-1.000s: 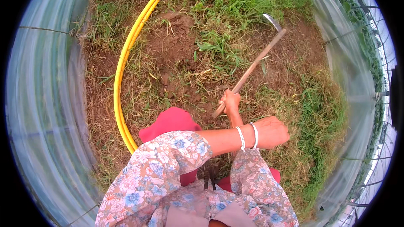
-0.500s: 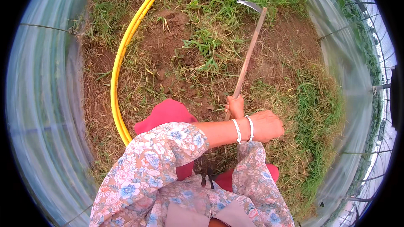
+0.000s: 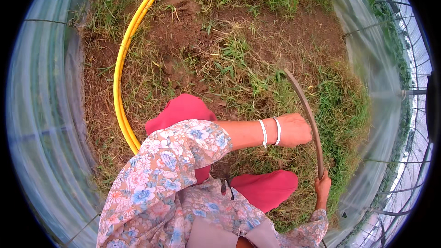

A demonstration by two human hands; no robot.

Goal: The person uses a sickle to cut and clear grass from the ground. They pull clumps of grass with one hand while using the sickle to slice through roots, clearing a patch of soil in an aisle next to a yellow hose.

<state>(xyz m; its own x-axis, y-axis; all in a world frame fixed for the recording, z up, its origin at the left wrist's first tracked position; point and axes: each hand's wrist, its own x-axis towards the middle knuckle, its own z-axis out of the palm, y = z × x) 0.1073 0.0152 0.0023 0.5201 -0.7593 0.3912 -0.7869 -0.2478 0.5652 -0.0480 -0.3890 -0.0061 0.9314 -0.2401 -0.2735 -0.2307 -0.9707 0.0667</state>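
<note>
Your right hand (image 3: 323,183) is wrapped around the near end of a long, thin, brown wooden handle (image 3: 308,109), out on your right. It should feel stiff, hard and pretty light; that end looks good to hold. Its far tip is blurry. Your left hand (image 3: 294,130) is just beside it, in the way; its fingers are hidden, so I can't tell its grip. The bendy, yellow, tube-shaped hose (image 3: 117,69) is well apart, left.
</note>
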